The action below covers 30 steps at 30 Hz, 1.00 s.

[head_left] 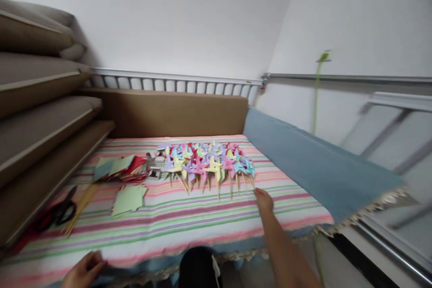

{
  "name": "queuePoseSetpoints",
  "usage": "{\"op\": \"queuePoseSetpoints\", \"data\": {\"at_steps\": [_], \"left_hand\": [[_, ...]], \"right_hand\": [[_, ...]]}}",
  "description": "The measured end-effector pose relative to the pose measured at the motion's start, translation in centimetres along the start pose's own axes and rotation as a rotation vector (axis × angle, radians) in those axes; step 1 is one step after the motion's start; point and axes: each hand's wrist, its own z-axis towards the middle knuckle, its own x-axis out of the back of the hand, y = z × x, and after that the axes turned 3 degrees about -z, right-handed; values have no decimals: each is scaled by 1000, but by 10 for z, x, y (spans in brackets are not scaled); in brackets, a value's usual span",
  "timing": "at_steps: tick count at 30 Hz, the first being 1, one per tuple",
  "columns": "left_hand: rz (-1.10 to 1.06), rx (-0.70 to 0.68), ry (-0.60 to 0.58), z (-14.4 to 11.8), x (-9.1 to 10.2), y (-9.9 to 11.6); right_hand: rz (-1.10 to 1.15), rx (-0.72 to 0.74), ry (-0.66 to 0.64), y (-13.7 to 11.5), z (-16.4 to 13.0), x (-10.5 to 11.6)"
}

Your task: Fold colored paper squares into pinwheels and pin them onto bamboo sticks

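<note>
My right hand [263, 199] is closed on the stick end of a light blue pinwheel [249, 168] at the right end of a group of paper pinwheels [213, 165]. These are yellow, purple, pink, red and blue, on thin wooden sticks pointing toward me. At the front edge of the striped cloth [189, 222], my left hand [84, 270] has its fingers curled together. Whatever may be between them is too small to make out. Left of the pinwheels lie a pile of coloured paper [116, 167] and a stack of pale green squares [128, 200].
Black-handled scissors [60, 210] and loose wooden sticks [80, 207] lie at the left. Grey-brown cushions [40, 99] are stacked beside them. A brown padded panel [175, 114] closes the back, and a blue cloth [313, 162] drapes the right side. Small grey boxes [154, 172] adjoin the pinwheels.
</note>
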Motion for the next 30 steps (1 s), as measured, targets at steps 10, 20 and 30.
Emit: {"op": "queuePoseSetpoints", "data": {"at_steps": [10, 20, 30], "left_hand": [[-23, 39, 127, -15, -7, 23], [-4, -57, 109, 12, 12, 28], [286, -325, 18, 86, 2, 68]], "right_hand": [[90, 365, -60, -30, -115, -34], [-18, 964, -599, -71, -279, -97], [-187, 940, -629, -68, -269, -101]]}}
